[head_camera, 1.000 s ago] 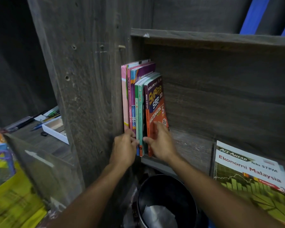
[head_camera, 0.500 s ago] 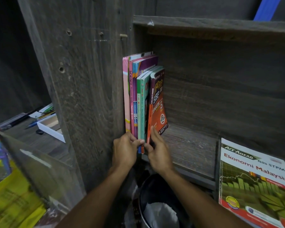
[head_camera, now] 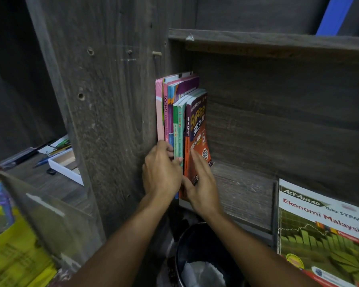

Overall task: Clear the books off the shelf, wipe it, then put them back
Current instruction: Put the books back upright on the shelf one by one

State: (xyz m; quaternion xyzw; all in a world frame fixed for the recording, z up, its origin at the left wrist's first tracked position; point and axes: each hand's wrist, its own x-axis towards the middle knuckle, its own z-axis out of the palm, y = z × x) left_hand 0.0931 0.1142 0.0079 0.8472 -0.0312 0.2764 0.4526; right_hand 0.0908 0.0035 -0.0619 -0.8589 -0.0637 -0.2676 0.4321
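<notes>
Books [head_camera: 180, 121] stand upright at the left end of the wooden shelf [head_camera: 243, 193], tight against its side panel [head_camera: 112, 121]. The left hand [head_camera: 162, 172] curls its fingers round the lower spines. The right hand [head_camera: 201, 183], fingers straight, presses flat on the orange maths book [head_camera: 197, 141]. At four o'clock lies an economics textbook [head_camera: 323, 224]; at six, a black bin [head_camera: 203, 241]; at nine, a counter [head_camera: 50, 183] bearing a white tray [head_camera: 65, 168].

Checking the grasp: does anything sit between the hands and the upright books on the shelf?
Nothing visible does. The left hand grips the colourful upright books at their lower spines; the right hand lies flat on the orange-and-purple maths workbook.
</notes>
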